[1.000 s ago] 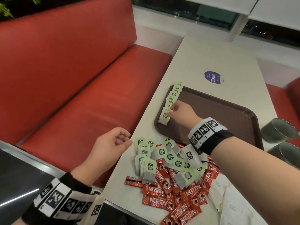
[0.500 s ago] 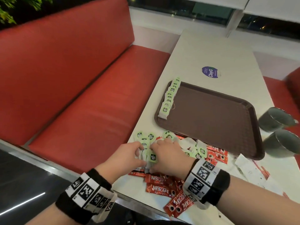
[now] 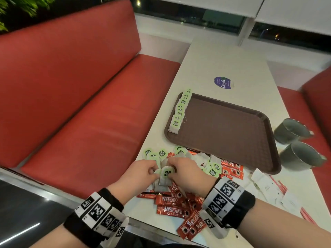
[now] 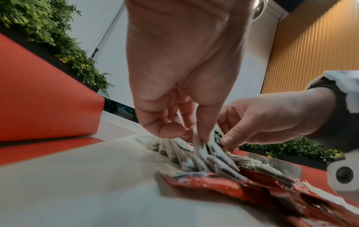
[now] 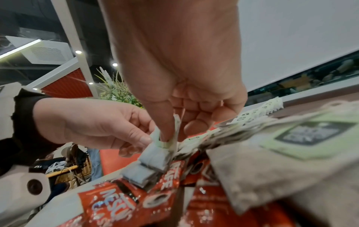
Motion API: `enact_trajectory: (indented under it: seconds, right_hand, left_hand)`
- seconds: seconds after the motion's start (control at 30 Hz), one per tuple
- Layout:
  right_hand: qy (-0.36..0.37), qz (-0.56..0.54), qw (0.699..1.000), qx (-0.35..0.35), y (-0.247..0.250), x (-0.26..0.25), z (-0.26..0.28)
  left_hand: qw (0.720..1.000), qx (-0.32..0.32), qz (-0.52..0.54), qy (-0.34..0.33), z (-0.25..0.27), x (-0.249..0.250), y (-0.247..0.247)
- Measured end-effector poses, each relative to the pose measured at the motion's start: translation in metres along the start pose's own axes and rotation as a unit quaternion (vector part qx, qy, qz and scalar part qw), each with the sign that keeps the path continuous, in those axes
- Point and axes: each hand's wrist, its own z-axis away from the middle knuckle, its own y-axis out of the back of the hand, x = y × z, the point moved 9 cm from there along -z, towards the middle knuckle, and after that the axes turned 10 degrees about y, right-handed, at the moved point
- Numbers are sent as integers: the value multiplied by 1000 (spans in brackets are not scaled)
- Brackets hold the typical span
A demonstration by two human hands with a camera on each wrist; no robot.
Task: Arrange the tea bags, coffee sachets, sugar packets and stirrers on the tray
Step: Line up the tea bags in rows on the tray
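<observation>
Both hands meet over a loose pile of green-tagged tea bags [image 3: 167, 173] at the table's near left edge. My left hand [image 3: 155, 171] pinches a bunch of tea bags [image 4: 196, 142] between thumb and fingers. My right hand [image 3: 172, 169] pinches the green tag of a tea bag [image 5: 167, 141] beside it. The brown tray [image 3: 223, 133] lies farther back, with a row of tea bags [image 3: 180, 111] lined along its left rim. Red coffee sachets [image 3: 170, 210] lie under and in front of the pile. White sugar packets [image 3: 268, 185] and red stirrers [image 3: 280, 184] lie to the right.
Two metal cups [image 3: 292, 130] [image 3: 302, 156] stand right of the tray near the table's right edge. A purple sticker [image 3: 222, 82] marks the table behind the tray. A red bench [image 3: 89, 113] runs along the left side.
My right hand left the tea bag row on the tray and came back to the pile. My left hand moved in from the table edge, and both now hold tea bags.
</observation>
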Motion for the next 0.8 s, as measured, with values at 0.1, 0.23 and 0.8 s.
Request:
enact_trajectory:
  seconds: [0.1,0.23,0.8]
  right_hand:
    - [4,-50,999,23,5,2,2]
    - [11,-101,992,71,18,5,5]
    - [-5,-368,913,177,49,26,8]
  left_hand:
    - [999,0,32,-10,0,5,0]
    - [996,7,86,-30,1,15,6]
    - [857,-175,483,41,-3,41,-6]
